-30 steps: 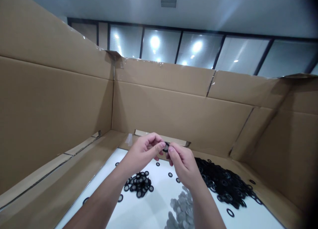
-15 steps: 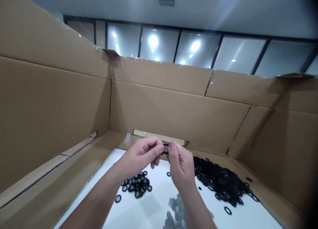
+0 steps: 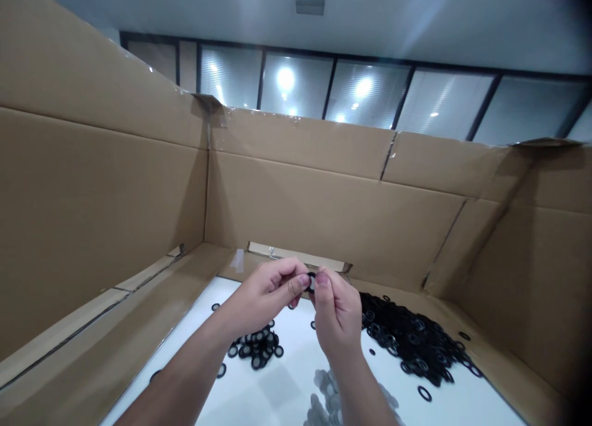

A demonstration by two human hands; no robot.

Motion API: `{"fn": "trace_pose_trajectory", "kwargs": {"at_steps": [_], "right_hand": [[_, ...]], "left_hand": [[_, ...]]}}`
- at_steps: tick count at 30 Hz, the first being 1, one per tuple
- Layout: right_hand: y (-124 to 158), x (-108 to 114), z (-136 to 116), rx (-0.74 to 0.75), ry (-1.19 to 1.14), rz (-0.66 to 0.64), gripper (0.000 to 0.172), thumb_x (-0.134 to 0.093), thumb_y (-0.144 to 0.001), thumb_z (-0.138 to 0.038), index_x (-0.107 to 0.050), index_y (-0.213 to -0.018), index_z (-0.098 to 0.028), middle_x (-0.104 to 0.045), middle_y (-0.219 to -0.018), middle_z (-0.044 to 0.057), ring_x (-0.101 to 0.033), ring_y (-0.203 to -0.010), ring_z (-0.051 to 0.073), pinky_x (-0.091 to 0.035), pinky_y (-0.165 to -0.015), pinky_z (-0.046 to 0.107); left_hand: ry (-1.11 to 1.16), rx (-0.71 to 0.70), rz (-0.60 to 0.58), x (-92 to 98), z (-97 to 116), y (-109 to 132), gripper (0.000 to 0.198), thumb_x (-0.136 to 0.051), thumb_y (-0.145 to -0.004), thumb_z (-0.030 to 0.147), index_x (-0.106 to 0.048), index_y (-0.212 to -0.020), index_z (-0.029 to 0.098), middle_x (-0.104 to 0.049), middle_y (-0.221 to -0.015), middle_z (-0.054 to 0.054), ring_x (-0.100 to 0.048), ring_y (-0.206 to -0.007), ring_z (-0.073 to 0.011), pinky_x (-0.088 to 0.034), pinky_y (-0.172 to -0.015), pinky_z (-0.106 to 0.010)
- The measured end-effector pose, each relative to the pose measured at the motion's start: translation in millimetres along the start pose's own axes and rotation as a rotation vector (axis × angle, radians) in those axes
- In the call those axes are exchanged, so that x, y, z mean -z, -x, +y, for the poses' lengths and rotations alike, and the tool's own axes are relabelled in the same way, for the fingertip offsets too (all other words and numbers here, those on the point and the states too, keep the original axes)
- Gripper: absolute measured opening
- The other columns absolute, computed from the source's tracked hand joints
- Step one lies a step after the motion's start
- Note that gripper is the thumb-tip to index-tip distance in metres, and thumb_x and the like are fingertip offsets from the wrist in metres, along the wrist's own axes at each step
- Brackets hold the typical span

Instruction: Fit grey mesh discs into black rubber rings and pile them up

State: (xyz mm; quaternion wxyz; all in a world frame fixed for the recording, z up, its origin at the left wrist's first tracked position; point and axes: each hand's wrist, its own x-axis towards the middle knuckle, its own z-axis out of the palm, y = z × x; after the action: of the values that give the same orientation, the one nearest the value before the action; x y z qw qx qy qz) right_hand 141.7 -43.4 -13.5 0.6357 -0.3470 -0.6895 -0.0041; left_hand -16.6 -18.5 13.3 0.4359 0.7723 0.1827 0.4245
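A small black ring with a pale disc in its middle point(image 3: 311, 283) is pinched between both hands above the white board. My left hand point(image 3: 280, 285) grips its left side with thumb and fingers. On its right side, the thumb and bent fingers of my right hand point(image 3: 337, 299) press against it. Below the left hand lies a pile of black rings with pale centres point(image 3: 257, 347). Loose pale grey discs point(image 3: 326, 398) are heaped by the right forearm, which hides part of them. A large heap of open black rings point(image 3: 411, 336) spreads to the right.
Tall cardboard walls point(image 3: 296, 210) stand on the left, back and right of the white board point(image 3: 282, 389). Single rings lie scattered, one black ring point(image 3: 424, 393) near the right heap. A strip of clear plastic point(image 3: 237, 261) sits at the back left.
Both hands have dipped very slightly, still pinching the ring between them. The left arm has shifted a little, so a ring behind its wrist now shows.
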Motion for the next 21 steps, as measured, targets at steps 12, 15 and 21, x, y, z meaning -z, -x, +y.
{"fn": "trace_pose_trajectory", "kwargs": {"at_steps": [12,15,21], "right_hand": [[-2,-5,2,-0.153,-0.039,0.070,0.044,-0.038,-0.106,-0.035,-0.043,-0.065,-0.021,-0.045,-0.058,-0.004,-0.046,-0.054,0.012,-0.036,-0.053,0.025],[-5,1,3,-0.079,-0.038,-0.052,0.032,-0.045,-0.104,-0.032,-0.055,-0.075,-0.021,-0.057,-0.066,-0.002,-0.054,-0.059,0.013,-0.042,-0.057,0.025],[-13,15,4,0.060,-0.001,-0.234,0.032,-0.064,-0.093,-0.017,-0.063,-0.123,-0.027,-0.068,-0.090,0.001,-0.064,-0.073,0.014,-0.053,-0.064,0.025]], "left_hand": [[0.261,0.046,0.139,-12.7,-5,-8,0.022,-0.066,-0.091,0.036,-0.060,-0.091,0.016,-0.057,-0.074,0.001,-0.056,-0.067,-0.0114,-0.050,-0.060,-0.024],[0.268,0.054,0.203,-9.1,-4,-10,0.019,-0.066,-0.088,0.032,-0.058,-0.084,0.016,-0.055,-0.072,0.002,-0.054,-0.064,-0.0105,-0.050,-0.057,-0.023],[0.248,0.067,0.211,-0.3,-2,-8,0.016,-0.065,-0.086,0.027,-0.056,-0.078,0.016,-0.057,-0.072,0.001,-0.055,-0.065,-0.0104,-0.049,-0.059,-0.023]]}}
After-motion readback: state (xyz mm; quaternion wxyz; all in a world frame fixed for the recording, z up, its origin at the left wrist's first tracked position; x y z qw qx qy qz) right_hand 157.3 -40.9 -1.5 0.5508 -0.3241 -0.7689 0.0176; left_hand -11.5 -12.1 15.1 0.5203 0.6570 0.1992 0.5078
